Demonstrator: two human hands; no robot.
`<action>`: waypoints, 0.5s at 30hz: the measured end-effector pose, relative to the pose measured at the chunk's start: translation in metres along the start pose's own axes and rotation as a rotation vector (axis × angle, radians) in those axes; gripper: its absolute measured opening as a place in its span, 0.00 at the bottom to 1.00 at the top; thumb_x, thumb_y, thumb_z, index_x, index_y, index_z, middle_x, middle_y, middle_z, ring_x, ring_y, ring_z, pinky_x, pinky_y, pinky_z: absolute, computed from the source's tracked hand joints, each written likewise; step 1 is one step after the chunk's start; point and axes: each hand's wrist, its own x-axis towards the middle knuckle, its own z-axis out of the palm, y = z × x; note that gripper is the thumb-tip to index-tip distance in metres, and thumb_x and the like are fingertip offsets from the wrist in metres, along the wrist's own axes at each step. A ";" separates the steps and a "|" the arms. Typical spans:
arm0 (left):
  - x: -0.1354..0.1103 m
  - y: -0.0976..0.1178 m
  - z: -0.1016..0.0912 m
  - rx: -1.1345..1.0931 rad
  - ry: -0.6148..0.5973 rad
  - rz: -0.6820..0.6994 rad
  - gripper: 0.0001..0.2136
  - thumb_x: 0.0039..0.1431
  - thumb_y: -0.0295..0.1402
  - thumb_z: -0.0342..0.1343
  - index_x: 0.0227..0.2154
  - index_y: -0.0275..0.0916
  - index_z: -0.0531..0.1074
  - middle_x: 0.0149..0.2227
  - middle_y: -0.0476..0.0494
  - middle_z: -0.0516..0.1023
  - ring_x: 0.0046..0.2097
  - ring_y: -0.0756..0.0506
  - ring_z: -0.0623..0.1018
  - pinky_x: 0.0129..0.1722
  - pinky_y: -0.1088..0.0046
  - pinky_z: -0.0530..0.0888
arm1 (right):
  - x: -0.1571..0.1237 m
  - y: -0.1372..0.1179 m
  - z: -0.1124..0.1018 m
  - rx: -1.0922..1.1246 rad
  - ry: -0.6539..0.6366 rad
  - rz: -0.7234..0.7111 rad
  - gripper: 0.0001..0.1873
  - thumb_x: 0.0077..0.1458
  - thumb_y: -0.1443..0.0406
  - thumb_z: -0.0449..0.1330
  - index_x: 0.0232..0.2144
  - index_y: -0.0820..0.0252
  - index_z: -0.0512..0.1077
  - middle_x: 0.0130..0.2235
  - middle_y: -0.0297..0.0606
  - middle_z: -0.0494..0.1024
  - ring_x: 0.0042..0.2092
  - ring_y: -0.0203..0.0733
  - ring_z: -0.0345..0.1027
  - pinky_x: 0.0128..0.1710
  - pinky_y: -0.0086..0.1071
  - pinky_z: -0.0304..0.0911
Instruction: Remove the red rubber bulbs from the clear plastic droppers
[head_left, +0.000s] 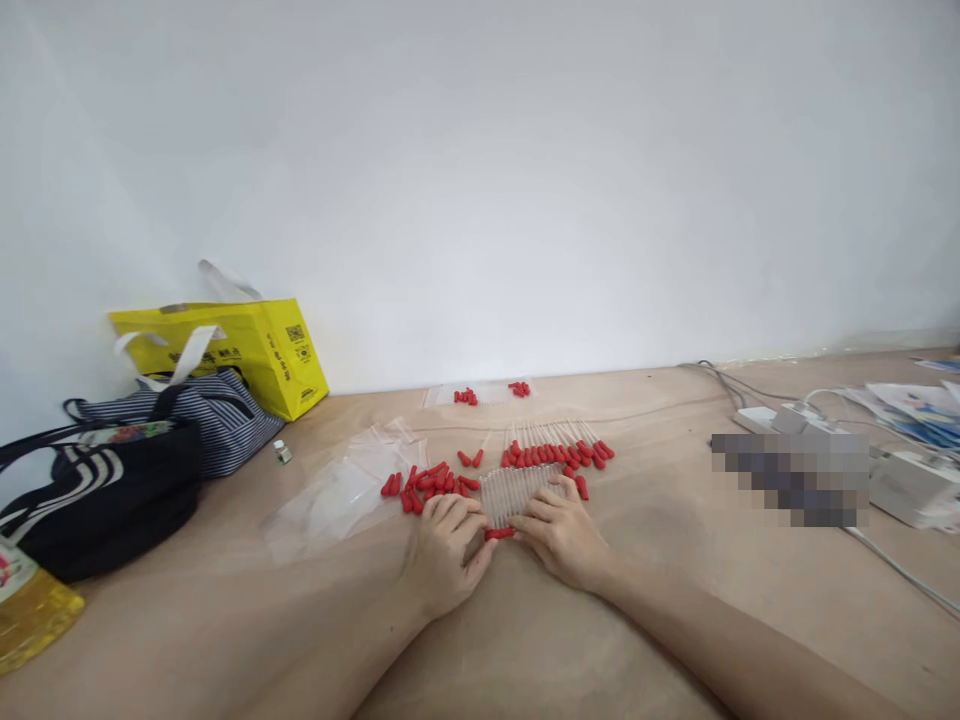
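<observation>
My left hand (448, 545) and my right hand (561, 535) rest on the tan table, fingers curled, pinching a small red cap (499, 533) between them. Just beyond the fingertips lies a row of clear tubes (517, 492). A loose pile of red caps (427, 483) sits left of that row. Farther back is another row of capped tubes (559, 447) with red ends. Whether a tube is attached to the held cap I cannot tell.
Clear plastic bags (341, 492) lie at the left, another bag with red caps (487, 394) near the wall. A yellow bag (247, 350), striped bag (202, 420) and black bag (97, 500) stand far left. White power strips and cables (810, 425) lie at the right.
</observation>
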 end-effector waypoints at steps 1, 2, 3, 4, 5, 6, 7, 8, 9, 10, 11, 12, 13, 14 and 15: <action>0.000 0.000 0.000 0.000 -0.006 0.012 0.06 0.53 0.34 0.51 0.31 0.40 0.71 0.33 0.45 0.74 0.38 0.45 0.70 0.40 0.65 0.62 | 0.000 0.000 0.000 -0.002 0.009 -0.005 0.10 0.55 0.67 0.51 0.34 0.53 0.72 0.26 0.32 0.72 0.34 0.36 0.59 0.45 0.39 0.43; 0.000 0.000 0.001 0.000 -0.012 0.030 0.07 0.53 0.34 0.51 0.33 0.41 0.71 0.34 0.46 0.74 0.39 0.45 0.69 0.41 0.65 0.62 | -0.001 0.000 0.000 -0.002 0.020 -0.007 0.10 0.55 0.67 0.51 0.35 0.53 0.71 0.26 0.32 0.72 0.33 0.36 0.59 0.45 0.39 0.44; 0.000 -0.001 0.002 -0.003 -0.013 0.050 0.07 0.54 0.35 0.51 0.34 0.42 0.71 0.34 0.46 0.74 0.39 0.45 0.69 0.40 0.65 0.62 | -0.001 -0.001 0.000 -0.001 0.029 -0.008 0.10 0.55 0.67 0.50 0.35 0.53 0.71 0.26 0.32 0.72 0.33 0.36 0.58 0.45 0.39 0.44; 0.000 -0.001 0.002 -0.009 -0.011 0.067 0.07 0.54 0.35 0.51 0.34 0.42 0.71 0.34 0.47 0.75 0.38 0.46 0.70 0.40 0.65 0.61 | -0.001 -0.001 0.000 -0.001 0.035 -0.008 0.10 0.55 0.67 0.50 0.35 0.53 0.71 0.26 0.32 0.72 0.33 0.36 0.58 0.45 0.38 0.43; 0.001 -0.002 0.003 -0.017 -0.008 0.076 0.07 0.55 0.35 0.50 0.33 0.43 0.71 0.33 0.47 0.75 0.37 0.46 0.70 0.40 0.65 0.61 | -0.001 -0.001 0.000 -0.002 0.040 -0.008 0.10 0.56 0.66 0.50 0.35 0.54 0.71 0.26 0.32 0.72 0.33 0.36 0.58 0.45 0.38 0.43; 0.001 -0.002 0.003 -0.024 -0.007 0.076 0.06 0.56 0.34 0.49 0.32 0.43 0.72 0.32 0.48 0.76 0.36 0.47 0.70 0.41 0.65 0.61 | -0.002 -0.002 0.000 -0.005 0.043 -0.008 0.10 0.56 0.66 0.50 0.33 0.54 0.71 0.26 0.32 0.72 0.33 0.35 0.58 0.45 0.38 0.43; 0.001 -0.002 0.003 -0.029 -0.008 0.067 0.07 0.56 0.33 0.49 0.30 0.43 0.72 0.31 0.48 0.76 0.36 0.47 0.70 0.41 0.64 0.61 | -0.002 -0.002 0.000 -0.009 0.047 -0.008 0.10 0.56 0.66 0.50 0.31 0.55 0.72 0.25 0.32 0.71 0.33 0.35 0.58 0.46 0.39 0.43; 0.002 -0.001 0.002 -0.032 -0.011 0.055 0.07 0.57 0.32 0.48 0.28 0.42 0.71 0.30 0.49 0.76 0.35 0.47 0.70 0.41 0.64 0.60 | -0.002 -0.002 -0.001 -0.014 0.050 -0.008 0.11 0.56 0.66 0.50 0.29 0.55 0.72 0.24 0.32 0.71 0.32 0.35 0.57 0.46 0.39 0.43; 0.002 0.000 0.002 -0.032 -0.017 0.044 0.07 0.57 0.32 0.48 0.27 0.42 0.71 0.29 0.49 0.76 0.35 0.47 0.70 0.42 0.63 0.60 | -0.002 -0.003 -0.001 -0.016 0.051 -0.007 0.11 0.56 0.65 0.49 0.27 0.56 0.71 0.23 0.32 0.70 0.32 0.35 0.57 0.45 0.39 0.42; 0.002 0.001 0.001 -0.030 -0.021 0.035 0.07 0.56 0.31 0.48 0.26 0.41 0.70 0.28 0.49 0.76 0.34 0.47 0.70 0.42 0.62 0.60 | -0.002 -0.003 -0.001 -0.017 0.054 -0.007 0.12 0.55 0.66 0.49 0.26 0.56 0.71 0.22 0.31 0.70 0.32 0.35 0.57 0.45 0.39 0.42; 0.002 0.003 0.001 -0.026 -0.022 0.032 0.07 0.56 0.30 0.48 0.25 0.41 0.70 0.28 0.50 0.76 0.34 0.46 0.70 0.42 0.61 0.59 | -0.002 -0.004 -0.002 -0.016 0.059 -0.007 0.12 0.55 0.66 0.49 0.25 0.57 0.70 0.22 0.31 0.69 0.31 0.35 0.57 0.45 0.39 0.42; 0.002 0.004 0.000 -0.022 -0.024 0.032 0.07 0.56 0.30 0.48 0.24 0.41 0.69 0.28 0.50 0.75 0.34 0.46 0.70 0.43 0.61 0.59 | -0.002 -0.004 -0.002 -0.013 0.066 -0.008 0.13 0.55 0.66 0.49 0.24 0.57 0.70 0.21 0.31 0.69 0.31 0.34 0.57 0.45 0.39 0.42; 0.002 0.006 -0.001 -0.016 -0.027 0.033 0.07 0.55 0.29 0.48 0.24 0.41 0.69 0.28 0.50 0.75 0.35 0.46 0.70 0.43 0.60 0.58 | -0.002 -0.005 -0.002 -0.010 0.073 -0.008 0.13 0.55 0.66 0.49 0.23 0.57 0.70 0.21 0.30 0.68 0.31 0.34 0.56 0.45 0.39 0.42; 0.002 0.006 -0.001 -0.008 -0.032 0.037 0.08 0.55 0.28 0.48 0.24 0.42 0.69 0.28 0.50 0.75 0.35 0.46 0.70 0.44 0.60 0.58 | -0.003 -0.005 -0.003 -0.007 0.076 -0.008 0.13 0.55 0.66 0.49 0.23 0.58 0.69 0.20 0.30 0.68 0.31 0.34 0.57 0.45 0.39 0.42; 0.002 0.005 -0.002 -0.001 -0.040 0.040 0.08 0.55 0.28 0.48 0.24 0.42 0.69 0.28 0.50 0.75 0.35 0.46 0.70 0.44 0.60 0.58 | -0.003 -0.004 -0.003 -0.004 0.074 -0.008 0.13 0.55 0.66 0.49 0.22 0.58 0.69 0.20 0.30 0.68 0.31 0.34 0.57 0.45 0.39 0.42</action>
